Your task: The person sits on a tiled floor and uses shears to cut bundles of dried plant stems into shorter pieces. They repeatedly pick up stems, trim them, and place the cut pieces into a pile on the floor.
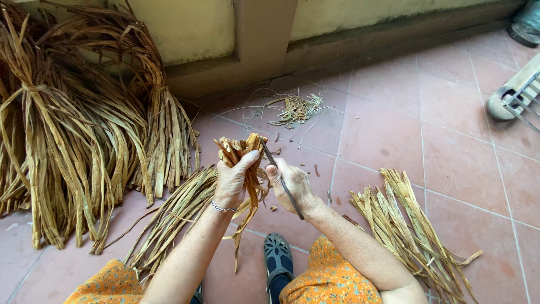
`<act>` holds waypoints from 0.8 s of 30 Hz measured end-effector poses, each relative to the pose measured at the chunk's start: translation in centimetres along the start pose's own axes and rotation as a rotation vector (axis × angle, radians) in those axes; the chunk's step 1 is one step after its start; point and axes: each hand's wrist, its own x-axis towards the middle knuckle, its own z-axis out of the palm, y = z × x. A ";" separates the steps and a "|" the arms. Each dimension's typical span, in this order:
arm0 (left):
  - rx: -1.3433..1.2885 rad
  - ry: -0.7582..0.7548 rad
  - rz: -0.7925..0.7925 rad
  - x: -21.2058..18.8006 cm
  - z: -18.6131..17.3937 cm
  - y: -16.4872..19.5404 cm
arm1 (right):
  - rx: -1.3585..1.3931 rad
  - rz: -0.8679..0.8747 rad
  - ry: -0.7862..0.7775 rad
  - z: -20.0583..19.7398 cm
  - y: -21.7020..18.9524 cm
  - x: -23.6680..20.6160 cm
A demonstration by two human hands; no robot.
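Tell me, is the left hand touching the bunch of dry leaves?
Touching. The head view shows the left hand wrapped around the leaf bunch, thumb pressed across its top, with no gap between them.

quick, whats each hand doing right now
Left hand: closed on a bunch of dried leaf strips.
Right hand: closed on a thin dark blade.

Straw-gold leaves on terracotta-pink tiles

Tan, golden-brown dried leaves in the left hand; dark grey thin blade in the right hand; silver bracelet; orange cloth with a small yellow floral print; dark navy perforated shoe; pale yellow wall above a grey-brown base; same straw tone in the tied bundles and the loose pile.
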 end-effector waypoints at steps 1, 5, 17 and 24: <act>-0.010 0.003 -0.002 0.1 0.0 -0.1 | -0.027 0.039 -0.024 0.2 0.2 0.1; -0.038 -0.009 -0.031 0.5 -0.5 -0.5 | -0.021 0.003 0.003 0.5 0.7 0.2; 0.053 -0.211 -0.128 -0.7 -0.4 -0.4 | 0.564 0.160 0.086 -0.4 1.5 0.8; 0.119 -0.310 -0.109 -1.6 -0.1 -0.4 | 0.772 0.276 0.116 -2.2 -0.1 0.6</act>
